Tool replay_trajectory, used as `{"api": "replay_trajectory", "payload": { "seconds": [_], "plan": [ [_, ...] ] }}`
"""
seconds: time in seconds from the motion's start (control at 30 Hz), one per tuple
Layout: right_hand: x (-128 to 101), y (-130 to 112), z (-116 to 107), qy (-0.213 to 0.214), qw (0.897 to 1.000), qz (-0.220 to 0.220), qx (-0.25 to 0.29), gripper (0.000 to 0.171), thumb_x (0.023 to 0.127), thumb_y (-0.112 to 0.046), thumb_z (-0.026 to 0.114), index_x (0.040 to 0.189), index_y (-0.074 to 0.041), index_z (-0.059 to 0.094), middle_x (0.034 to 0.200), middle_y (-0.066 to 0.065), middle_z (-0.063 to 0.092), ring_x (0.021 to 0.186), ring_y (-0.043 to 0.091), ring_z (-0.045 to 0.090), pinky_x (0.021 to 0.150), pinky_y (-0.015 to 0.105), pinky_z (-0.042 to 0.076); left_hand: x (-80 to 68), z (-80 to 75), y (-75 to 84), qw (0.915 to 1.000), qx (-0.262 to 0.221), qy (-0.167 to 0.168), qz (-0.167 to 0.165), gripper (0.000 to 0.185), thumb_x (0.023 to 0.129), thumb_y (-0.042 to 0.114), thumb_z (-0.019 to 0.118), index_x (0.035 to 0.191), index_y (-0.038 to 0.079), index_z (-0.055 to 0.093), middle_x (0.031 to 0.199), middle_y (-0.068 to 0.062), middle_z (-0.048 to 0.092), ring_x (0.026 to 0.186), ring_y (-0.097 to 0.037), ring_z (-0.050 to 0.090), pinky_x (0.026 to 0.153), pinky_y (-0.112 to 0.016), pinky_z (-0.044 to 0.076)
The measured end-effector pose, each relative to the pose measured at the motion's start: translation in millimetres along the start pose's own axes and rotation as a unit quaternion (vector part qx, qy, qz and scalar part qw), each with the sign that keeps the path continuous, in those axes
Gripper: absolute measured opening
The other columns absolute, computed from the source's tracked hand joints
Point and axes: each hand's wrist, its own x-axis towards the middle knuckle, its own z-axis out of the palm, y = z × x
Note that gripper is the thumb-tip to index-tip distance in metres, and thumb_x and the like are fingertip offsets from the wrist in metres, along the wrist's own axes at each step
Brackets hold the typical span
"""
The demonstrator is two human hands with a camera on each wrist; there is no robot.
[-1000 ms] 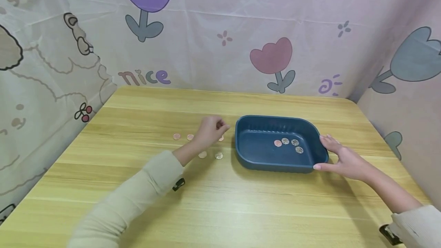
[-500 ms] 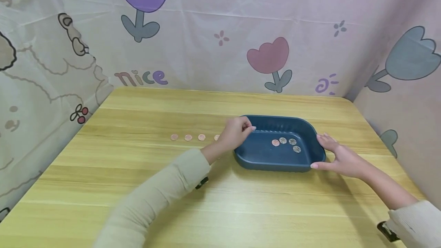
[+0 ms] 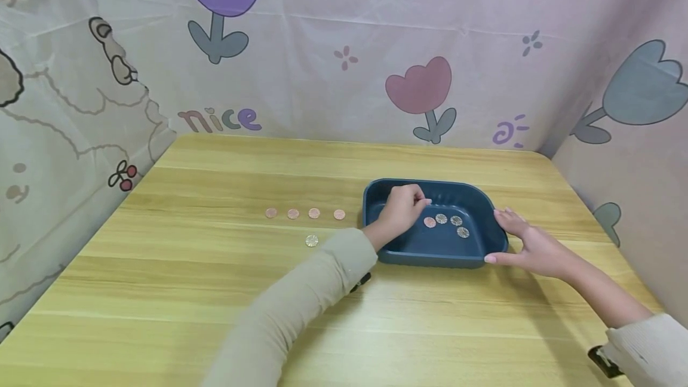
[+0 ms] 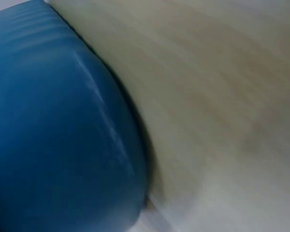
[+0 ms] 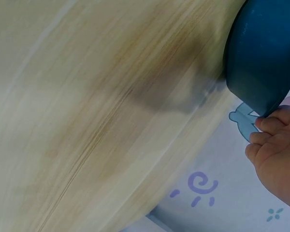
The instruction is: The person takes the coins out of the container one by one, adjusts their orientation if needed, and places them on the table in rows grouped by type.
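A dark blue rectangular tray [image 3: 398, 257] sits on the table. Inside lie several coins, one copper coin [image 3: 429, 222] and silver ones such as this silver coin [image 3: 456, 220]. My left hand [image 3: 400, 208] is over the tray's left half with thumb and fingers pinched on what looks like a coin, mostly hidden by the fingers. At the tray's right end my right hand [image 3: 532, 249] holds the rim between thumb and fingers. The left wrist view has only the tray's side [image 4: 63, 121]; in the right wrist view the fingers touch the tray's edge.
Left of the tray a row of several copper coins [image 3: 314, 213] lies on the wooden table [image 3: 161, 267]. A silver coin [image 3: 312, 240] lies in front of them, beside the left sleeve. A printed cloth [image 3: 322, 88] hangs behind the table and at its sides.
My left hand has moved right from the coins on the table to over the tray, fingers still pinched. The right hand keeps its place on the rim.
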Motion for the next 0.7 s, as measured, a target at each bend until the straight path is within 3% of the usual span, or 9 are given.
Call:
{"api": "replay_trajectory", "payload": {
  "seconds": [0.13,0.33,0.57,0.7],
  "plan": [
    [-0.1,0.4,0.0,0.0,1.0,0.0,0.002,0.098,0.076,-0.036,0.075,0.143,0.009,0.019,0.147,0.035,0.016,0.137,0.05,0.008,0.102,0.068,0.016,5.6,12.9,6.2,0.9995,0.02,-0.018,-0.017,0.017,0.091,0.02,0.058,0.081,0.007,0.062,0.076,-0.002,0.065,0.055,-0.006,0.05,0.049,-0.014,0.035],
    [0.0,0.6,0.3,0.004,1.0,-0.003,0.006,0.098,0.075,-0.036,0.075,0.142,0.01,0.019,0.146,0.035,0.016,0.137,0.051,0.009,0.103,0.067,0.015,11.1,28.3,13.1,0.9935,0.052,-0.067,-0.076,0.009,0.091,0.016,0.059,0.088,0.009,0.063,0.091,-0.001,0.068,0.069,-0.006,0.06,0.057,-0.015,0.043],
    [-0.1,1.3,1.6,0.006,1.0,-0.008,0.012,0.097,0.076,-0.034,0.075,0.142,0.011,0.019,0.147,0.035,0.016,0.137,0.05,0.008,0.103,0.067,0.013,13.6,37.5,10.9,0.9748,0.165,-0.117,-0.094,0.012,0.09,0.022,0.061,0.085,0.012,0.062,0.075,0.001,0.054,0.064,-0.01,0.045,0.056,-0.022,0.036],
    [-1.0,1.6,1.9,0.007,1.0,-0.009,0.012,0.097,0.076,-0.033,0.075,0.142,0.011,0.019,0.146,0.035,0.016,0.137,0.05,0.007,0.103,0.067,0.014,13.4,38.6,9.0,0.9675,0.193,-0.137,-0.089,0.015,0.092,0.025,0.058,0.084,0.013,0.062,0.076,0.002,0.056,0.065,-0.011,0.045,0.057,-0.023,0.036]
  ]
}}
